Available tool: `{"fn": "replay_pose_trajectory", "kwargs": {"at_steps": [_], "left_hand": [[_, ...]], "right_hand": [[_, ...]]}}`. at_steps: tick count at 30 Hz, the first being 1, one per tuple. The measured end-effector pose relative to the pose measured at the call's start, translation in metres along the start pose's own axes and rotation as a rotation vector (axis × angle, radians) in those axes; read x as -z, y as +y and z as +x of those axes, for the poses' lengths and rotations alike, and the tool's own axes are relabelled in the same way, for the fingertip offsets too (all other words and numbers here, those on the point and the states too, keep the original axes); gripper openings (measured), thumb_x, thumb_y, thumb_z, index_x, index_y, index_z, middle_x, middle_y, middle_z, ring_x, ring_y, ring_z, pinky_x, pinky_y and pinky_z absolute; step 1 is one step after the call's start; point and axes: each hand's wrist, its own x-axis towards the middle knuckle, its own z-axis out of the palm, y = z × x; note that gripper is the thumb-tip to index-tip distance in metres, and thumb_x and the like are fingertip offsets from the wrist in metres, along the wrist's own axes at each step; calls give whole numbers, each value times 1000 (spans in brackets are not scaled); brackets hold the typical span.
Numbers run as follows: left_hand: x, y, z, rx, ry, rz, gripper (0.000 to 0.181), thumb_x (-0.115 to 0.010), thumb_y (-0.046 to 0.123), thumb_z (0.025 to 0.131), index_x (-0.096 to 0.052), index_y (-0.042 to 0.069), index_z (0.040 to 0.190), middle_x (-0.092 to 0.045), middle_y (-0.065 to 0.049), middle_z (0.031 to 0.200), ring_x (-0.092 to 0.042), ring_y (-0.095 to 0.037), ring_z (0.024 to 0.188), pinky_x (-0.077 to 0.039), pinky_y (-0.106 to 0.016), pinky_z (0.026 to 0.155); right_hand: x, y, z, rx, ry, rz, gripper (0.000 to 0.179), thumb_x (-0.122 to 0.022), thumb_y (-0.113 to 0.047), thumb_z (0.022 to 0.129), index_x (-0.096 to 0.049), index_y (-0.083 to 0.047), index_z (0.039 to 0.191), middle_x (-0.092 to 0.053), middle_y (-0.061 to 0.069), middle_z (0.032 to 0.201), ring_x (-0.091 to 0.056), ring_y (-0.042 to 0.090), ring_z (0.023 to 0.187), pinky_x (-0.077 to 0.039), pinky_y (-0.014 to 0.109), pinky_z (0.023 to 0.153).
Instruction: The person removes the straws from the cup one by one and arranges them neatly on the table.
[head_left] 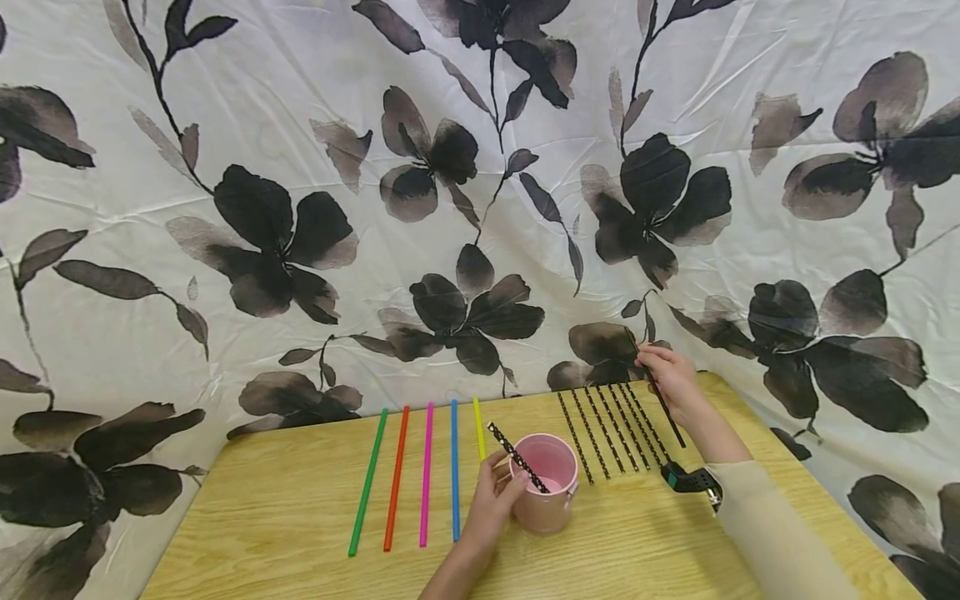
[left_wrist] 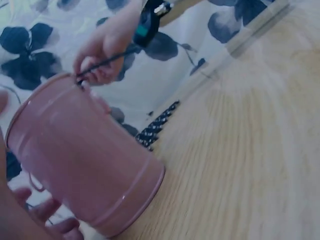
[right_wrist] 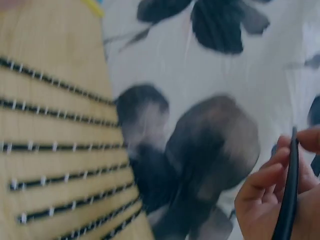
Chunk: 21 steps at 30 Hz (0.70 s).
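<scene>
My left hand [head_left: 491,500] holds the left side of a small pink bucket [head_left: 543,512], which stands upright on the table, its thumb at the rim. In the left wrist view, fingers [left_wrist: 65,227] curl round the far side of the bucket. A black straw with white dots [head_left: 512,448] leans in the bucket over its left rim. Above the table's back right, my right hand [head_left: 670,379] pinches a plain black straw [head_left: 663,408] between thumb and fingers. The right wrist view shows that black straw [right_wrist: 290,195] raised in front of the cloth.
Several black patterned straws [head_left: 600,429] lie side by side right of the bucket. On the left lie green [head_left: 367,483], red [head_left: 397,479], pink [head_left: 427,475], blue [head_left: 454,471] and yellow [head_left: 479,425] straws. A floral cloth [head_left: 525,250] hangs behind the wooden table [head_left: 285,492].
</scene>
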Motion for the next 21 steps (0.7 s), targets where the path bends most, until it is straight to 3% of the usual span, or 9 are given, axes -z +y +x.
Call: {"fn": "replay_pose_trajectory", "kwargs": {"at_steps": [3,6,12,17,21], "left_hand": [[-5,0,-5,7,74,14,60,-67,22,90,-33,-5,131,-47,-25,130,-46,-43,123,-36,-52,104],[-8,-2,-7,1,108,31,49,-66,24,92,-39,-3,121,-49,-23,129,-50,-41,119,-42,-51,100],[-8,-4,-7,-8,136,19,41,-61,28,97,-49,-1,122,-49,-20,131,-53,-36,117,-45,-43,98],[-10,-4,-7,-32,102,18,43,-61,26,97,-51,-1,128,-51,-19,131,-54,-34,116,-44,-43,99],[-12,-2,-8,-25,80,23,45,-63,22,94,-49,0,131,-51,-17,132,-52,-32,117,-41,-45,101]], "right_hand": [[12,9,5,-15,-12,-84,47,-49,-16,99,-43,9,139,-61,-12,86,-49,5,69,-45,23,60],[19,19,13,-45,-11,-137,48,-47,-13,98,-41,9,140,-59,-11,87,-45,5,64,-45,21,58],[25,37,26,-111,5,-239,48,-54,-14,97,-46,6,139,-54,-7,83,-39,5,53,-39,22,51],[35,54,30,-103,39,-360,44,-57,-15,97,-51,8,134,-58,-2,86,-41,7,57,-40,26,55],[44,68,32,-64,57,-461,40,-60,-12,95,-57,10,128,-63,17,106,-49,11,68,-44,25,58]]}}
